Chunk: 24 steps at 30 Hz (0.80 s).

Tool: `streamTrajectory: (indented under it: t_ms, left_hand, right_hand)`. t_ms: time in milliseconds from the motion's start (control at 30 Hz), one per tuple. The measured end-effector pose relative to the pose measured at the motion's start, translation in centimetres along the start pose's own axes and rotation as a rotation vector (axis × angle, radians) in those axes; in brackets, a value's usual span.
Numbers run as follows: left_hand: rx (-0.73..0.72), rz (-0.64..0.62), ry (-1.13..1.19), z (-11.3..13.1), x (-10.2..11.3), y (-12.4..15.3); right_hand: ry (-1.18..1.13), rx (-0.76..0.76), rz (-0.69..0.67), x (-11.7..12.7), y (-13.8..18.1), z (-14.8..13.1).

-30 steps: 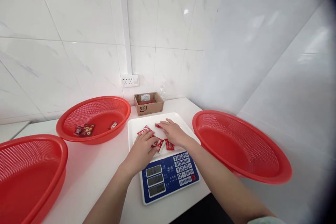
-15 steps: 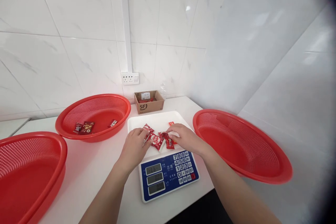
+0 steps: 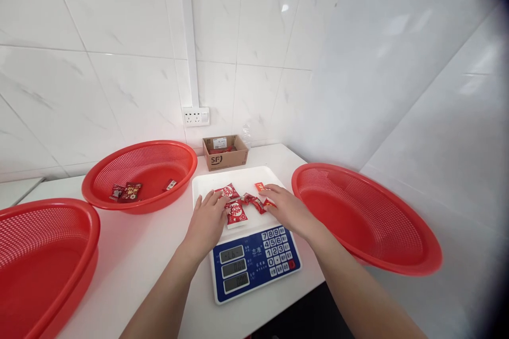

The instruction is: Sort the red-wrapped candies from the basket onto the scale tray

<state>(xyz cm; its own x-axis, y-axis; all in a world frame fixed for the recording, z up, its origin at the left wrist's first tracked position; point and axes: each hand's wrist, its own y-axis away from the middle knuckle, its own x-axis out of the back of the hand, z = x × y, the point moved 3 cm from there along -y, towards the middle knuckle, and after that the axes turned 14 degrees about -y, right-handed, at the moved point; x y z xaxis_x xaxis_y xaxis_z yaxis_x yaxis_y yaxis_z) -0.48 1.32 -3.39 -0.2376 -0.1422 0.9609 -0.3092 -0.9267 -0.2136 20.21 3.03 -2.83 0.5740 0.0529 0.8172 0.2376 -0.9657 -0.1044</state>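
Observation:
A blue-faced digital scale [image 3: 254,262] with a white weighing tray [image 3: 210,184] stands in front of me. Several small red-and-white snack packets [image 3: 235,212] lie on the tray. My left hand [image 3: 207,221] rests flat on the tray's left part, fingers stretched out and touching a packet. My right hand [image 3: 287,211] lies flat on the right part, fingertips on small red packets [image 3: 260,204]. Neither hand grips anything.
A red mesh basket [image 3: 397,222] sits to the right of the scale. Another red basket [image 3: 119,169] at the back left holds a few dark packets [image 3: 127,192]. A third red basket [image 3: 35,254] is at the near left. A small cardboard box [image 3: 225,152] stands by the wall under a socket [image 3: 196,116].
Both hands have slid over the tray and pushed the packets apart; my right hand moved right, uncovering more packets. Both stay flat.

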Motion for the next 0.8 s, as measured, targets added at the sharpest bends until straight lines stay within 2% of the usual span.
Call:
streamTrajectory:
  t_ms: [200, 367, 500, 600, 700, 800]
  left_hand:
    - [-0.131, -0.039, 0.101, 0.6, 0.1, 0.3]
    - [-0.106, -0.031, 0.061, 0.7, -0.1, 0.3]
    - [-0.089, 0.013, 0.031, 0.6, -0.2, 0.2]
    - [-0.064, 0.039, -0.004, 0.5, -0.3, 0.1]
    - [-0.042, 0.019, -0.029, 0.4, -0.4, 0.1]
    - [-0.036, 0.002, -0.030, 0.4, -0.3, 0.2]
  right_hand:
    - [0.016, -0.077, 0.091, 0.3, -0.8, 1.4]
    - [-0.026, -0.160, 0.219, 0.1, -2.7, 2.7]
    - [-0.165, 0.000, 0.257, -0.7, -3.5, 2.7]
    - [-0.150, 0.119, 0.203, -1.6, -3.7, 2.4]
    - [-0.080, 0.149, 0.151, -2.2, -4.0, 2.3]
    - [-0.027, 0.108, 0.153, -2.0, -3.9, 2.1]
